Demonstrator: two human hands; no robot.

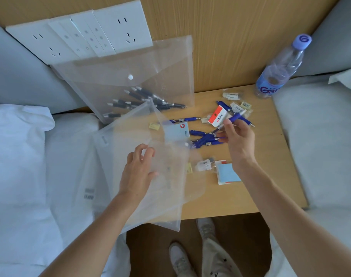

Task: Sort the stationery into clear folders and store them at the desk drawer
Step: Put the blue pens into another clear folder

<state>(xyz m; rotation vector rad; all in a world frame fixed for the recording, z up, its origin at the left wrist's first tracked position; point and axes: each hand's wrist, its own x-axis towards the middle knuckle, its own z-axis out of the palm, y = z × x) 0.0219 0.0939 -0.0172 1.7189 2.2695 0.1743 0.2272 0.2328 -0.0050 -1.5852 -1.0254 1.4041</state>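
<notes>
1. A small light-wood bedside desk [274,176] stands between two white-sheeted beds, one on the left [21,156] and one on the right [320,136]; a wood-grain wall panel behind it carries white socket plates [80,35].
2. A clear plastic water bottle with a blue label and lilac cap [280,68] stands at the desk's far right corner, near the right bed.
3. A clear snap-button folder holding black pens [130,82] leans against the wall at the far left.
4. A second, empty clear folder [150,186] overhangs the desk's left and front edges; the left hand [138,170] grips its upper sheet, fingers curled.
5. The right hand [238,136] pinches a blue pen [235,117] above a loose pile of blue pens [204,137] at mid-desk.
6. Around the pile lie a red-and-white eraser box [217,114], small wrapped erasers [238,106] and pale blue sticky-note pads [228,173].
7. Bare desktop shows along the right and front edges; below the front edge are the person's grey shoes [206,228] on brown floor.
</notes>
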